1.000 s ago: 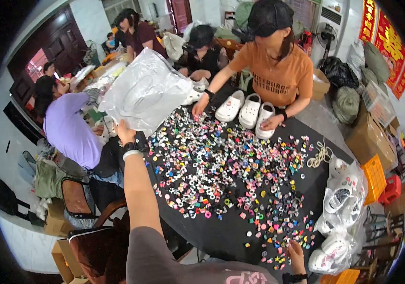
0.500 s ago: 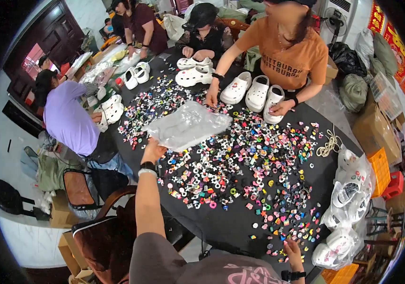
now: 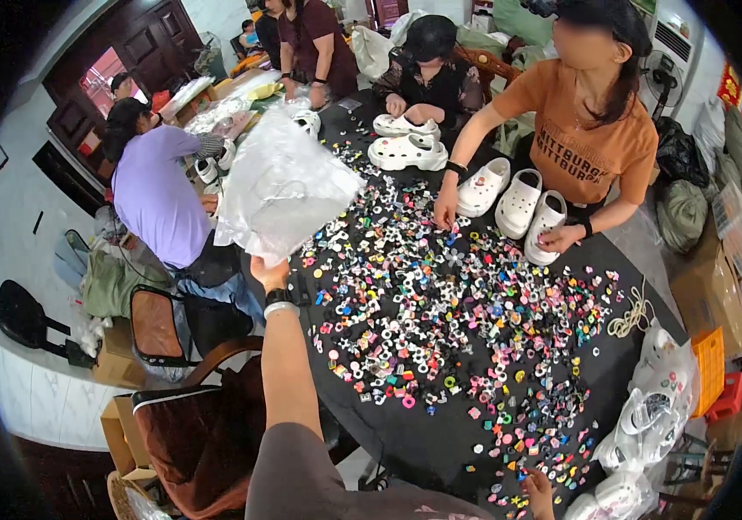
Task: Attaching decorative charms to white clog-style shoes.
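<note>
Clear bags (image 3: 676, 368) along the desk's (image 3: 423, 442) right edge have white clogs (image 3: 651, 409) in them. My left hand (image 3: 269, 272), arm stretched out, is closed on a see-through sack (image 3: 288, 178) over the left edge. My right hand (image 3: 540, 494) is half-curled by the charms (image 3: 427, 299) at the near edge, can't tell if it's gripping any

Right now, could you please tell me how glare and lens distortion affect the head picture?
In the head view, pale sheen whitens the clear plastic bag in the left hand; the dark panelled door leans near the rim, and the corners go black; the shoe charms are too small for fine detail.
</note>
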The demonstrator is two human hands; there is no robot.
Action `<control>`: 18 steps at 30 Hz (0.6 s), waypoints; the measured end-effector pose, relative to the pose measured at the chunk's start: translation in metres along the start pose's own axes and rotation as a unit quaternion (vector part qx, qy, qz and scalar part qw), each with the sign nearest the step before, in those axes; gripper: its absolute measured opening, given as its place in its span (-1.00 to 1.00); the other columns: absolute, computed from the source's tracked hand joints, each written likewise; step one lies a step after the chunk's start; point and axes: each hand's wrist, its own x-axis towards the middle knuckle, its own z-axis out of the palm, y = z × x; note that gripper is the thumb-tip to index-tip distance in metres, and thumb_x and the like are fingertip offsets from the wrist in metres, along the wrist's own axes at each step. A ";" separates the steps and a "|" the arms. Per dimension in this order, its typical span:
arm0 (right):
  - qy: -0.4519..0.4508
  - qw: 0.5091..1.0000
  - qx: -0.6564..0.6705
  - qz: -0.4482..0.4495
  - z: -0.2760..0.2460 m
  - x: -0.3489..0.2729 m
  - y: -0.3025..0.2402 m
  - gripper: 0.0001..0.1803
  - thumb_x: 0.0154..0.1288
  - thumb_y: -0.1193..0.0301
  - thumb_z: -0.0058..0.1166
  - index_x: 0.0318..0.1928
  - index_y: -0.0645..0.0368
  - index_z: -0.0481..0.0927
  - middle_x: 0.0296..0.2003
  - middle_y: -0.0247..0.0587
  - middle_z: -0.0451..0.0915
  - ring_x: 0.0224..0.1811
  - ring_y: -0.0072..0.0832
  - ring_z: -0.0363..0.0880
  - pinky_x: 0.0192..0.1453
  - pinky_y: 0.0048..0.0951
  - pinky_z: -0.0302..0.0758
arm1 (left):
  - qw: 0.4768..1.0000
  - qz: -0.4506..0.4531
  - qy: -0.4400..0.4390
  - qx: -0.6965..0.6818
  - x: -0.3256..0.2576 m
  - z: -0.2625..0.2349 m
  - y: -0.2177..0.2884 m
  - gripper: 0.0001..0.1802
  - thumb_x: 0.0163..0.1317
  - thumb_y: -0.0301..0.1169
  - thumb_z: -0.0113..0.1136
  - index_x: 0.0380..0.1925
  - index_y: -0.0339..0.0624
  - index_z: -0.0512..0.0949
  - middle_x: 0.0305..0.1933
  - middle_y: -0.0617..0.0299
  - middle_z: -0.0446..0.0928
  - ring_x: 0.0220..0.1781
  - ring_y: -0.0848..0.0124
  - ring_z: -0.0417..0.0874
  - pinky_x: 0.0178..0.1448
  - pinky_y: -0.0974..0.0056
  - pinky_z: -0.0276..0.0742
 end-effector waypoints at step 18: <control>0.055 0.997 0.057 0.009 -0.001 0.025 0.024 -0.54 0.40 0.36 0.01 0.23 0.28 0.34 0.13 -0.09 0.44 0.15 -0.34 0.42 0.19 -0.38 0.40 | 0.978 -0.004 0.055 -0.202 0.043 0.098 -0.046 -0.33 0.31 0.06 -0.12 0.29 -0.11 0.16 0.34 0.05 0.24 0.34 0.07 0.25 0.41 -0.11 0.10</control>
